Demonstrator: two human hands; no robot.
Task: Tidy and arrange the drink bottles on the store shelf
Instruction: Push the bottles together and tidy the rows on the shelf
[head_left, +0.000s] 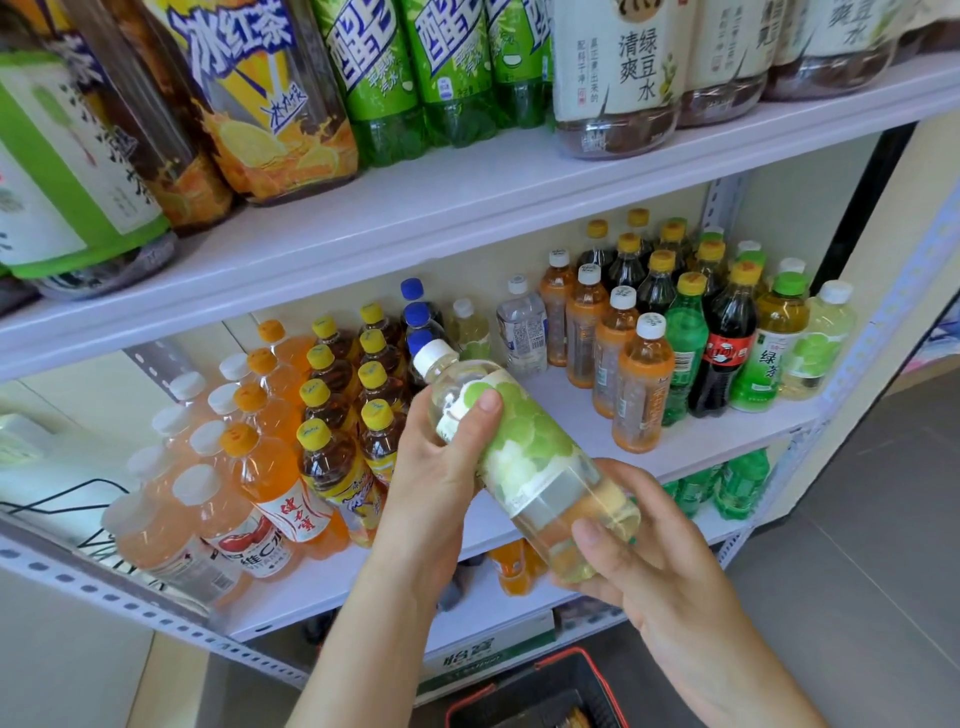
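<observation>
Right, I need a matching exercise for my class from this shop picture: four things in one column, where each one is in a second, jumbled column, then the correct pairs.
Things
1. grape-label bottle
2. red-label cola bottle
3. yellow iced-tea bottle
4. red-rimmed basket

Places
a. upper shelf, left part
b. below the shelves, at the bottom of the view
c. gripped by the left hand and the right hand
d. middle shelf, right-hand group

Pairs: 1-c, 2-d, 3-a, 4-b
</observation>
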